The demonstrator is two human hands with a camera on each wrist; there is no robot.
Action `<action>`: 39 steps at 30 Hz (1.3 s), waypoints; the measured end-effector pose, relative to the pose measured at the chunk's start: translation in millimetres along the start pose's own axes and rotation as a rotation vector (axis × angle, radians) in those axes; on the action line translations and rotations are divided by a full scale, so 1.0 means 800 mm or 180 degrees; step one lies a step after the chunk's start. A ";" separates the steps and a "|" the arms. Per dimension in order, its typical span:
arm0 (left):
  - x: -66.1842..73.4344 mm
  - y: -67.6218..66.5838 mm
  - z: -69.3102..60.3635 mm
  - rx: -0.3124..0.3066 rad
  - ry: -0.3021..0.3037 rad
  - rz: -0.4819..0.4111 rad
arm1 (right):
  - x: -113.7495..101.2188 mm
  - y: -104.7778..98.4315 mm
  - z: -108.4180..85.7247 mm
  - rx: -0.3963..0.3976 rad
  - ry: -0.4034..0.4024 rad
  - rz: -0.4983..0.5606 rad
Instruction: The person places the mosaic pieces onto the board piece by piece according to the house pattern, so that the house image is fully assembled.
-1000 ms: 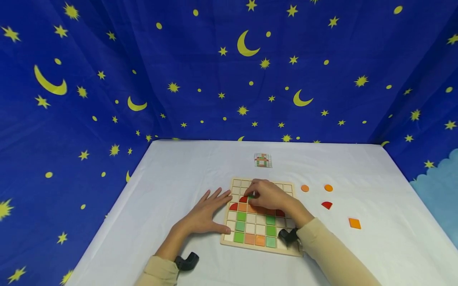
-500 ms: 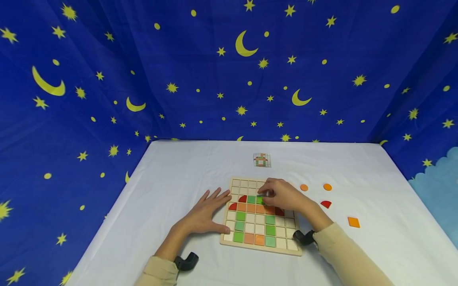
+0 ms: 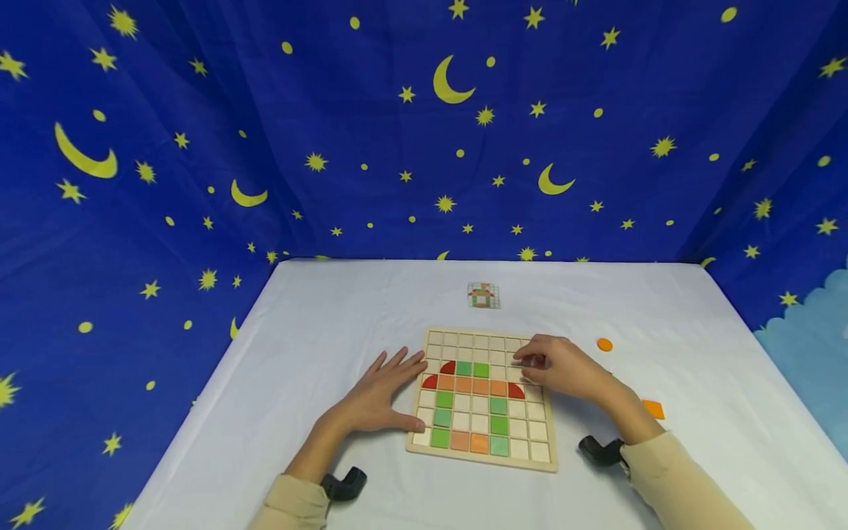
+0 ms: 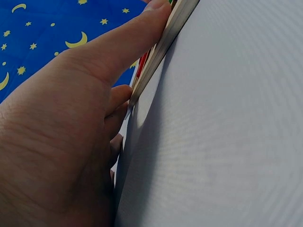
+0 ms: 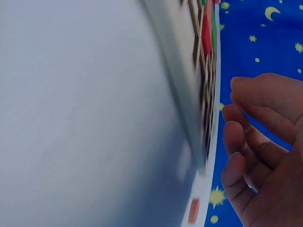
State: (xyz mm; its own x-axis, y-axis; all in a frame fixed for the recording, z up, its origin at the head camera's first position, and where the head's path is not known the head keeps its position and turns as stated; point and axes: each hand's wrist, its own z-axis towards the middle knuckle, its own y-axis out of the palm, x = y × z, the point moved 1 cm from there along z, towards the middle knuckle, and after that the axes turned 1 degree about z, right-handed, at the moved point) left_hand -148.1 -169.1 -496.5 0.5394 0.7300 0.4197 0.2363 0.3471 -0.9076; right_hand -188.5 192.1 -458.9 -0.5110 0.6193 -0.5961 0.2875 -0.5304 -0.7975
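Observation:
A wooden grid board (image 3: 483, 459) lies on the table with coloured tiles set in its cells. My left hand (image 3: 377, 397) rests along its left side, fingers spread and thumb on the lower left edge. In the left wrist view the thumb (image 4: 135, 40) lies against the board's rim. Over the board's right edge hovers my right hand (image 3: 566, 366), fingers loosely bent, with nothing between them in the right wrist view. Two green squares (image 3: 481, 370) sit beside a red quarter-circle (image 3: 447, 366), above a row of orange squares (image 3: 464, 384) with red ends.
A small pattern card (image 3: 483, 295) lies behind the board. Right of it are an orange disc (image 3: 604, 344) and an orange square (image 3: 654, 409), partly behind the right forearm. A starry blue curtain (image 3: 371, 132) encloses the white table (image 3: 318, 316).
My right hand has moved right, from the red quarter-circle to the board's right edge, uncovering two green squares. It now hides the peach disc and most of the loose red quarter-circle. The left hand stays put.

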 end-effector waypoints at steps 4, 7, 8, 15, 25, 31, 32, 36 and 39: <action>0.000 0.001 0.001 -0.0023 -0.0015 -0.0001 | 0.011 -0.004 -0.019 0.0068 0.0114 -0.0056; 0.000 0.000 0.000 -0.0006 -0.0008 0.0002 | 0.018 -0.009 -0.033 0.0119 0.0193 -0.0065; 0.000 0.000 0.000 0.0001 -0.0003 0.0003 | 0.020 -0.011 -0.038 0.0139 0.0222 -0.0062; 0.000 -0.001 -0.001 -0.0017 -0.0025 0.0035 | 0.039 -0.025 -0.070 0.0280 0.0434 -0.0087; 0.002 -0.003 -0.001 0.0017 0.0041 0.0016 | 0.058 -0.047 -0.103 0.0449 0.0742 -0.0199; 0.002 -0.004 -0.002 0.0043 0.0031 0.0021 | 0.070 -0.052 -0.111 0.0540 0.0732 -0.0245; 0.002 -0.004 -0.002 0.0047 0.0034 0.0005 | 0.072 -0.052 -0.111 0.0520 0.0749 -0.0251; 0.003 -0.003 -0.002 0.0017 0.0015 -0.0030 | 0.074 -0.050 -0.111 0.0416 0.0813 -0.0310; 0.002 -0.003 -0.001 -0.0006 -0.0010 -0.0028 | 0.075 -0.049 -0.110 0.0382 0.0835 -0.0360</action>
State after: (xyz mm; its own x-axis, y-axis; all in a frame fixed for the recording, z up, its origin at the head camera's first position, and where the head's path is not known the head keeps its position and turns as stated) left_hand -146.6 -169.1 -493.7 0.5348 0.7288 0.4276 0.2424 0.3524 -0.9039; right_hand -158.9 301.1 -471.8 -0.3033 0.7984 -0.5201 0.1349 -0.5044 -0.8529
